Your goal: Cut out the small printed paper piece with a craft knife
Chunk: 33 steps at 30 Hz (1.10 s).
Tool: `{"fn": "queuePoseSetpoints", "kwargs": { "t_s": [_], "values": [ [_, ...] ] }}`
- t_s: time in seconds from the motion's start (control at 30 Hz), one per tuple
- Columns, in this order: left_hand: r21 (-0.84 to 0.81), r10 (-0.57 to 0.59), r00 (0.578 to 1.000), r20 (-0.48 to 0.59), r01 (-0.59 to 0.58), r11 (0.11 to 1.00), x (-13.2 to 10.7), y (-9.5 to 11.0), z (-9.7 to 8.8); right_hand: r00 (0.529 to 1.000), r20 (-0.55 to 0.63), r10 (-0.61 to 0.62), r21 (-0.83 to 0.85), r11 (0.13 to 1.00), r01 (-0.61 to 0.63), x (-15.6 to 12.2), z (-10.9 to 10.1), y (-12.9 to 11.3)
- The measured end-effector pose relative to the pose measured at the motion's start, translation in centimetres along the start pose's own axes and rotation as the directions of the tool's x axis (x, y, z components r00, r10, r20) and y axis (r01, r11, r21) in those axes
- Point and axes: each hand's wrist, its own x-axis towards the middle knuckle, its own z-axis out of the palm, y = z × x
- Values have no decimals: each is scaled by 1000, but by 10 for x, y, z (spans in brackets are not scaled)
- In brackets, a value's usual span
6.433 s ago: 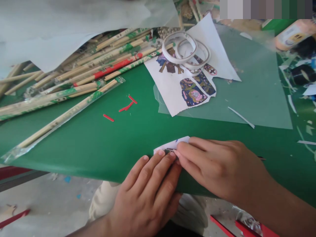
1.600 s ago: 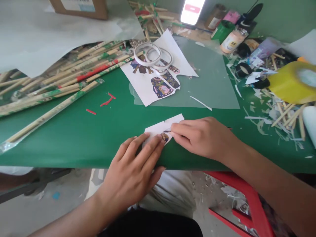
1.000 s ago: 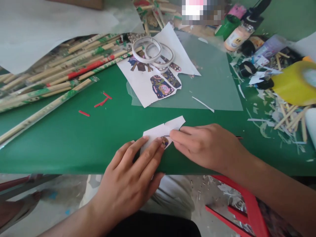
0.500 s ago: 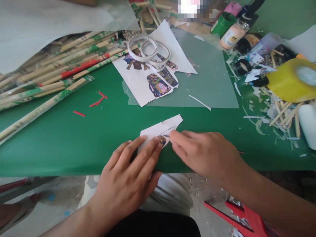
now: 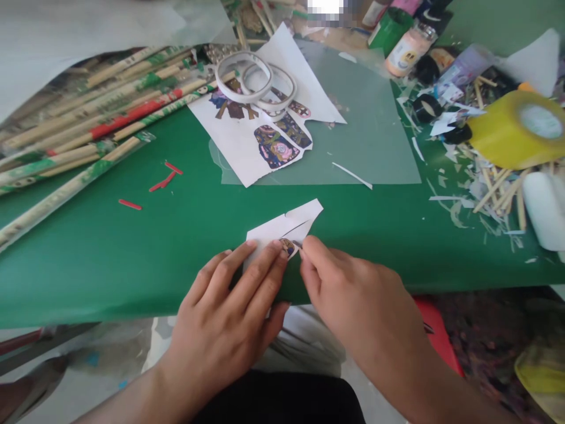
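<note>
— Since half a second ago, what is changing in the head view?

— Both hands are sitting a little lower and closer to the table edge, and the right hand (image 5: pixel 353 288) is now angling in from below instead of from the side. The paper scrap (image 5: pixel 282 227) is lying in much the same spot on the green table (image 5: pixel 132 259).

— What are the hands doing?

— The left hand (image 5: pixel 229 318) is lying flat, fingers spread, pressing the scrap's near end against the table. The right hand's fingertips are pinching together at the small coloured picture (image 5: pixel 287 246) on the scrap, right beside the left fingertips. Whether a tool is sitting in that pinch, I cannot tell.

— And around them?

— Farther back a printed sheet (image 5: pixel 247 141) is lying partly on a clear plastic sheet (image 5: pixel 375 129), with tape rings (image 5: pixel 256 82) resting on it. Wrapped chopsticks (image 5: pixel 88 135) are piling up at the left, red slivers (image 5: pixel 163 179) near them. At the right a yellow tape roll (image 5: pixel 516 129) is standing among paper clippings (image 5: pixel 477 188).
</note>
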Motion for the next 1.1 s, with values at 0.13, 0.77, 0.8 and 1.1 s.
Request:
{"fn": "queuePoseSetpoints", "kwargs": {
  "t_s": [0.13,0.77,0.8,1.1],
  "values": [
    [4,4,1000,-7,-4,1000,-1,-1,1,998,6,56,-18,998,-56,-5,0,-6],
    [-289,174,985,4,-166,943,-2,-36,-22,955,-206,-213,185,950,252,-13,14,27],
    [-283,174,985,5,-166,945,-2,-36,-22,956,-207,-208,177,953,246,-11,15,27],
    [-258,149,987,59,-130,957,-5,-34,-20,943,-136,-304,201,924,326,16,16,47]
  ]
}}
